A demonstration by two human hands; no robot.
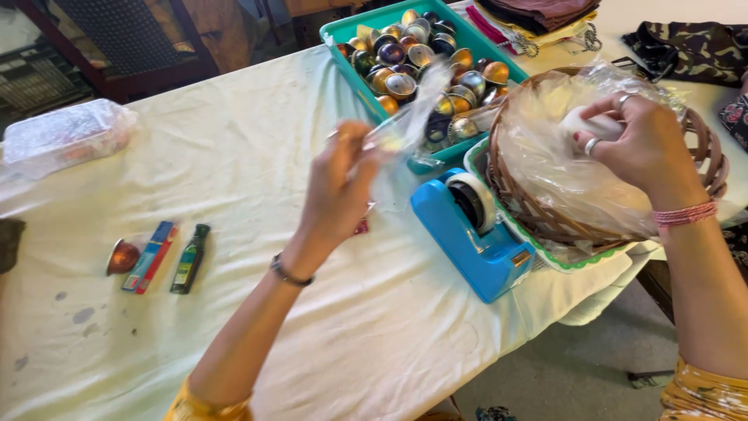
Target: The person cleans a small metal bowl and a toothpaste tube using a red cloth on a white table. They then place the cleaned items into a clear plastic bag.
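Head view: left hand (336, 191) at centre pinches a clear plastic bag (405, 125), right hand (643, 144) grips a white piece (586, 123) over the basket (705, 140) at the table's right edge, open cloth (234, 156) lying left.

I see a table (234, 156) under a pale, stained cloth (374, 327) filling most of my view. Beyond its far edge stands a dark wooden chair (117, 47). Grey floor (576, 366) shows at lower right. Light is soft and even.
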